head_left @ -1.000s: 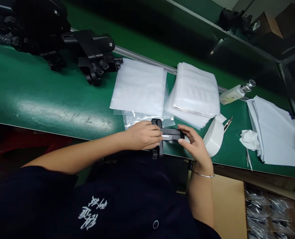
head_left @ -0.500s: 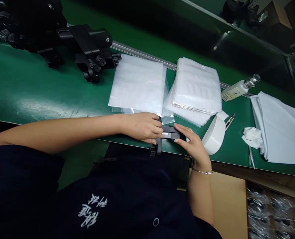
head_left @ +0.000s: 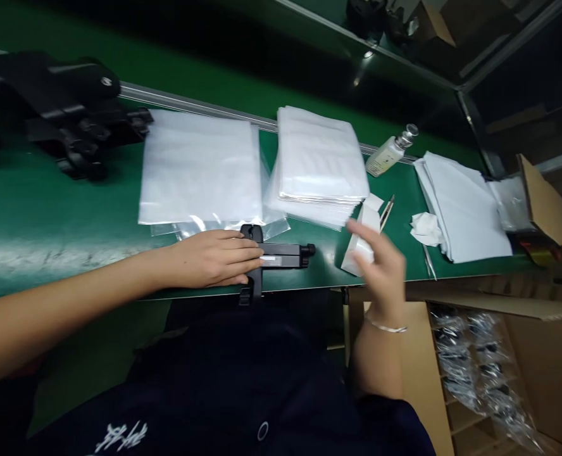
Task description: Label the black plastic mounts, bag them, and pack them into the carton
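A black clamp-like bracket (head_left: 282, 254) with a crosspiece, a small pale label and a knob at its right end lies at the table's front edge. My left hand (head_left: 209, 259) rests flat over its left part, fingers stretched out across the crosspiece. My right hand (head_left: 380, 266), smeared by motion, is off to the right, apart from the bracket. Its thumb and forefinger are spread in front of a curved strip of white paper (head_left: 365, 221), which they partly cover. Whether they touch the paper I cannot tell.
Behind my hands lie two stacks of clear plastic bags, a left stack (head_left: 200, 171) and a right stack (head_left: 321, 158). Farther right are a bottle (head_left: 386, 156), tweezers (head_left: 386, 212), crumpled paper (head_left: 426, 229) and white sheets (head_left: 466, 209). Black assemblies (head_left: 67, 107) stand left. An open carton (head_left: 480, 354) holds bagged parts.
My right hand has let go of the bracket's right end and moved right to the white paper. My left hand's fingers have straightened over the bracket. The view has shifted right.
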Demonstrator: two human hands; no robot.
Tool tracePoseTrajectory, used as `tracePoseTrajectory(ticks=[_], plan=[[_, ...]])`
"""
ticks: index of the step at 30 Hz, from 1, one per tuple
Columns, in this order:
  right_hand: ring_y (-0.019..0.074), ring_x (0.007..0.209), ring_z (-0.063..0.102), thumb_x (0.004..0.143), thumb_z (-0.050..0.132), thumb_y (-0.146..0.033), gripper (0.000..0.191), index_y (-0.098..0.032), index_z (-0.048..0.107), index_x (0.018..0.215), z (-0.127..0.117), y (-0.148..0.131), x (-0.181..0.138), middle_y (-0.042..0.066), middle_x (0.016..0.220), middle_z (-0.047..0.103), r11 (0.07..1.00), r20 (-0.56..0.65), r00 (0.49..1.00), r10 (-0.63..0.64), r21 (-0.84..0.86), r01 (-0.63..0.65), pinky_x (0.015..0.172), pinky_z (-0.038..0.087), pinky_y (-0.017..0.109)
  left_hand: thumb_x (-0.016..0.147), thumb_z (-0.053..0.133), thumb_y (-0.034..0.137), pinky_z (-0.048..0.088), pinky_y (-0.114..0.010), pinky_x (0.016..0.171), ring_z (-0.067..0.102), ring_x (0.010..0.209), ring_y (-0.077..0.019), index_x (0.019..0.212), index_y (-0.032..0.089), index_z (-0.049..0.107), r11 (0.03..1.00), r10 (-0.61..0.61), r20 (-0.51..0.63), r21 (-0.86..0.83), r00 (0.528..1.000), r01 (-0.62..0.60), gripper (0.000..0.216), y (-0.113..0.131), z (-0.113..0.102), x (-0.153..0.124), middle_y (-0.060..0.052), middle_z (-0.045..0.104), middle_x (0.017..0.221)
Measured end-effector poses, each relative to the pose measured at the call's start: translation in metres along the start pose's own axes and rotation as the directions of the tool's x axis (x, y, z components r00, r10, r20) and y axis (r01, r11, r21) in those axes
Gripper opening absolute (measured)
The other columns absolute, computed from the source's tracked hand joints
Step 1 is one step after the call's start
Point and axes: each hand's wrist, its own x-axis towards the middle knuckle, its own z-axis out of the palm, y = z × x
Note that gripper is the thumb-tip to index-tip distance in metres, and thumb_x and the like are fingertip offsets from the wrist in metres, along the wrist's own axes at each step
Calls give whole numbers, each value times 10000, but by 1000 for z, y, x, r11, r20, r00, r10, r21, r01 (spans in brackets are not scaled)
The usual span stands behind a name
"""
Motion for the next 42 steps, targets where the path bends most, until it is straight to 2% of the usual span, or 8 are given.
tracePoseTrajectory(ticks=[3, 8, 14, 18, 20, 24, 28, 42], plan=[[219, 935, 680, 924, 466, -321, 270, -186, 668, 1042, -48, 55, 28, 92, 1013, 697, 951, -524, 821, 226, -64, -303, 876, 540, 436, 955, 563, 324, 555, -353, 919, 695, 1038, -225, 1210, 232, 671, 998, -34, -49, 52, 998, 37, 292, 3, 4, -3, -74, 745, 1124], [210, 844, 651, 782, 643, -279, 200, -131, 588, 905, -52, 141, 77, 93, 861, 660, 769, -375, 759, 532, -163, -618, 837, 487, 397, 957, 542, 286, 558, -391, 930, 689, 1067, -236, 1194, 233, 673, 986, -153, -115, 55, 982, 160, 276, 14, 16, -4, -79, 741, 1138], [245, 781, 653, 748, 649, -175, 253, -194, 610, 998, -49, 108, 72, 78, 781, 651, 847, -488, 763, 423, -86, -524, 779, 468, 452, 972, 497, 272, 511, -425, 1010, 659, 1135, -226, 1170, 233, 678, 943, -330, -119, 3, 937, 332, 270, 27, 22, -2, -78, 731, 1169], [173, 677, 640, 836, 530, -254, 196, -262, 696, 940, -56, 41, 25, 62, 864, 676, 971, -646, 744, 171, 237, -17, 595, 457, 385, 983, 482, 256, 471, -460, 1050, 638, 1172, -235, 1167, 216, 668, 928, -372, -93, 0, 924, 373, 265, 30, 22, 1, -83, 720, 1189], [187, 826, 666, 856, 586, -329, 209, -341, 701, 1030, -39, 8, -4, 32, 1008, 693, 877, -492, 853, 175, 471, 92, 628, 501, 375, 985, 484, 255, 444, -484, 1073, 625, 1192, -240, 1169, 217, 664, 914, -406, -88, -14, 910, 406, 260, 31, 24, 4, -82, 713, 1203], [191, 639, 618, 743, 794, -400, 204, -320, 665, 880, 21, -27, -50, -20, 664, 629, 809, -151, 975, 163, 586, -44, 617, 538, 382, 983, 489, 251, 417, -508, 1091, 612, 1211, -236, 1177, 235, 658, 885, -465, -84, -78, 881, 460, 258, 32, 28, 8, -77, 705, 1214], [179, 571, 531, 838, 657, -530, 282, -266, 608, 752, 56, -29, -68, -12, 590, 510, 844, -41, 989, 145, 527, -102, 571, 477, 358, 970, 507, 228, 442, -482, 1074, 625, 1194, -229, 1146, 236, 668, 894, -449, -110, -69, 887, 444, 239, 33, 27, 8, -73, 717, 1182], [177, 570, 517, 865, 602, -445, 270, -243, 603, 686, 59, -22, -69, -3, 593, 512, 905, 64, 981, 184, 379, -195, 565, 436, 336, 950, 556, 264, 517, -377, 991, 675, 1074, -187, 1083, 243, 688, 961, -266, -108, 43, 958, 272, 189, 30, 20, 2, -42, 739, 1037]])
